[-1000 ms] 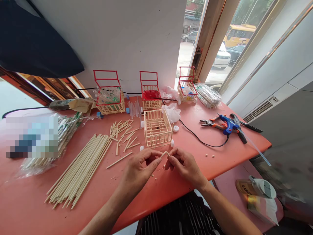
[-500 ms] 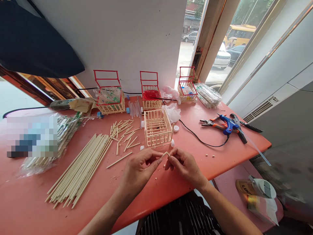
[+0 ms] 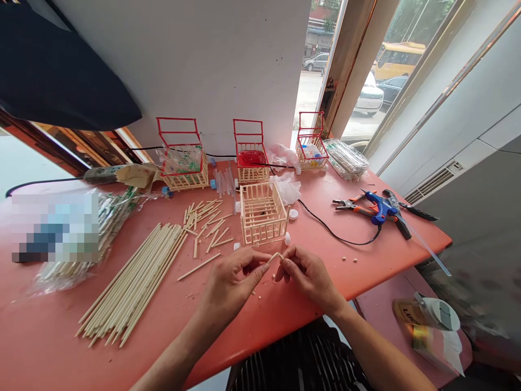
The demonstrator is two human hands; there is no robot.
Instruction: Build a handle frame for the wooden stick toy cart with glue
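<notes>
Pinching two short stick pieces (image 3: 275, 256), meeting at an angle, is done by both hands (image 3: 232, 277) over the red surface (image 3: 301, 293); the slatted basket (image 3: 264, 214) is placed just beyond.

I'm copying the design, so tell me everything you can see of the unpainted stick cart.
The cart is an open-topped box of pale, wood-like sticks, with slatted sides and floor. White round caps sit low at its corners like wheels; not every corner shows. It stands upright on the red table. Whether the white plastic behind touches it is unclear.
</notes>
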